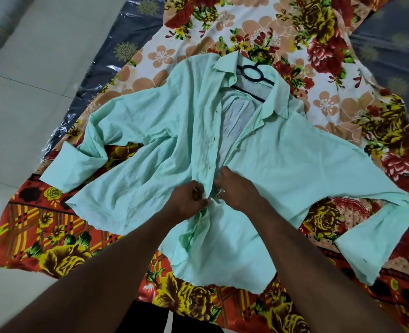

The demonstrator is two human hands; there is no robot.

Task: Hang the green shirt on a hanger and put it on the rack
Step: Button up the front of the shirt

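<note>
Hanger (249, 93) arms under shirt (282, 176), fingertips (204, 201) — perhaps pinching — hidden

My bare forearms reach forward from the lower edge and draw together toward the middle. My left hand (187, 200) lies knuckles up, fingers curled, pinching one front edge of the green shirt (282, 169). My right hand (237, 188) sits just beside it, fingers curled too, pinching the opposite front edge.

Mint-green shirt (282, 174) lies flat, black hanger (252, 74) inside.
</note>
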